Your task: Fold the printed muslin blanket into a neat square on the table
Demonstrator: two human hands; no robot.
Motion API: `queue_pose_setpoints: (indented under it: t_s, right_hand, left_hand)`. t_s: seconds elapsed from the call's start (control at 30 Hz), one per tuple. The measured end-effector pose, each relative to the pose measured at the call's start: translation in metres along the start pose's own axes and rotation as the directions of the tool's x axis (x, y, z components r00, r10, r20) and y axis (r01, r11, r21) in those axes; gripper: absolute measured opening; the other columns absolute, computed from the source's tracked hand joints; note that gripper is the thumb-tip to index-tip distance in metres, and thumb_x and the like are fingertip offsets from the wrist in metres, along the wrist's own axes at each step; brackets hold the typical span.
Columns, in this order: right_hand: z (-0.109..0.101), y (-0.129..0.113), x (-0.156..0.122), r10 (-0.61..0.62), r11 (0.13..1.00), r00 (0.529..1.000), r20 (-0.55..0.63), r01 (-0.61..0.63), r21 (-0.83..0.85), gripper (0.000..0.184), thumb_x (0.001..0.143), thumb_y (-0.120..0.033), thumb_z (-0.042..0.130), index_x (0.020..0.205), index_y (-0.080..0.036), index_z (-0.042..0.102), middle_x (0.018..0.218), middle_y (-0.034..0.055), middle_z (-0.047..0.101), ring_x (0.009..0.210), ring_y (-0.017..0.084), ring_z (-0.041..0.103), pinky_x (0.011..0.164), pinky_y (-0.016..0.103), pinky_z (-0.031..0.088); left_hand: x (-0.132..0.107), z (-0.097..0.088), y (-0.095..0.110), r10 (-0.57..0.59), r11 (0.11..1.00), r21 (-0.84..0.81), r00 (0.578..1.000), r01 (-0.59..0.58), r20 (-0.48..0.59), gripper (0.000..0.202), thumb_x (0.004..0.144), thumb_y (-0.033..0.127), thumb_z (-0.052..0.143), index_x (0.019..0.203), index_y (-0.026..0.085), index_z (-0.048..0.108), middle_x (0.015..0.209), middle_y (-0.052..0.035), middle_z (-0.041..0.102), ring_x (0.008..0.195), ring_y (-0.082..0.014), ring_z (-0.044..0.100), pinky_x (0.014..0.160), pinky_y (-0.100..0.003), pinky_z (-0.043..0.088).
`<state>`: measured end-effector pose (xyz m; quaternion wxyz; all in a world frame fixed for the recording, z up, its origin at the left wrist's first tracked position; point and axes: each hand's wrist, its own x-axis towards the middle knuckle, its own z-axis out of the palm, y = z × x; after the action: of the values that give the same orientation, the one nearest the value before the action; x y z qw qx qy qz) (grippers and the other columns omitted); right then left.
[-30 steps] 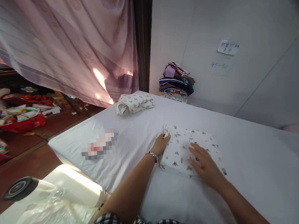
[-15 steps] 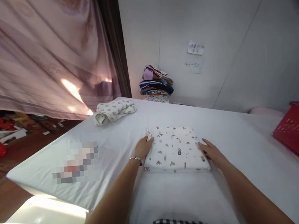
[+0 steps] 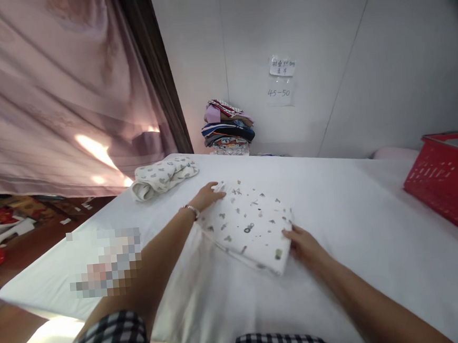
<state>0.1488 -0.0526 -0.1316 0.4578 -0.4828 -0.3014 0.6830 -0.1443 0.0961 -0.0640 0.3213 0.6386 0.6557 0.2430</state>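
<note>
A folded white cloth (image 3: 253, 225) with small grey and green prints lies before me on the white-covered table (image 3: 356, 225), turned at a slant. At its far left corner, my left hand (image 3: 207, 197) is closed with the thumb over the cloth and the other fingers partly hidden. My right hand (image 3: 302, 242) grips the right edge, its thumb on top and its fingertips out of sight below. Beyond my left hand is a loosely rolled white cloth (image 3: 164, 176) with grey prints.
A red plastic basket (image 3: 450, 186) stands at the table's right side. Against the wall rises a stack of folded fabrics (image 3: 229, 129). A pink curtain (image 3: 57, 100) hangs at the left. Something pixelated (image 3: 105, 263) lies on the table's left part.
The folded cloth has turned clockwise and sits further left in the picture. My left hand has moved to its far corner, and my right hand has come nearer and taken the right edge.
</note>
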Motion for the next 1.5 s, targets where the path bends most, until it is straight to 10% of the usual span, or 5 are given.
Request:
queue_pose_setpoints:
  t_s: [0.27,0.53,0.77,0.97,1.5]
  right_hand:
    - [0.055,0.039,-0.062,0.264,0.961,0.810,0.524,-0.174,-0.216,0.043,0.064,-0.035,0.072,0.101,-0.016,0.061,0.084,0.0075,0.066,0.078,0.018,0.062,0.064,0.030,0.048]
    - [0.004,-0.004,0.012,-0.331,0.800,0.932,0.147,0.360,-0.480,0.033,0.075,-0.034,0.060,0.104,-0.019,0.060,0.100,0.0066,0.063,0.089,0.018,0.057,0.081,0.034,0.047]
    - [0.009,-0.019,0.055,-0.027,0.948,0.999,0.021,0.033,-0.318,0.065,0.073,-0.032,0.063,0.131,-0.017,0.038,0.120,0.0120,0.054,0.097,0.020,0.058,0.075,0.031,0.052]
    - [0.027,-0.025,0.072,0.066,0.968,0.994,0.083,-0.043,-0.247,0.082,0.070,-0.039,0.066,0.137,-0.012,0.027,0.124,0.0149,0.052,0.100,0.022,0.056,0.072,0.030,0.051]
    - [0.070,0.030,0.025,0.191,0.970,0.891,0.411,-0.106,-0.220,0.057,0.064,-0.034,0.072,0.114,-0.017,0.053,0.085,0.0059,0.066,0.067,0.017,0.063,0.059,0.031,0.051]
  left_hand:
    - [0.057,0.016,0.039,0.069,0.843,0.492,0.951,-0.217,0.303,0.070,0.058,0.021,0.066,0.125,0.021,0.047,0.126,-0.0096,0.052,0.110,-0.0252,0.052,0.092,-0.032,0.040]
    - [0.027,0.026,-0.001,0.158,0.851,0.499,0.986,-0.163,0.053,0.066,0.074,0.031,0.051,0.136,0.019,0.030,0.140,-0.0076,0.035,0.125,-0.0240,0.036,0.102,-0.033,0.030]
    - [-0.032,-0.007,-0.070,-0.106,0.914,0.347,0.951,0.208,-0.291,0.068,0.077,0.050,0.049,0.131,0.010,0.036,0.133,-0.0170,0.042,0.115,-0.0275,0.047,0.095,-0.036,0.039]
    - [-0.069,0.002,-0.063,-0.439,0.897,-0.079,0.896,0.434,-0.070,0.079,0.072,0.061,0.048,0.131,0.010,0.033,0.123,-0.0178,0.051,0.087,-0.0229,0.061,0.063,-0.028,0.051]
    - [0.024,-0.027,-0.052,-0.107,0.900,0.402,0.980,0.168,-0.170,0.060,0.074,0.039,0.057,0.127,0.016,0.042,0.125,-0.0125,0.051,0.109,-0.0246,0.051,0.093,-0.031,0.038]
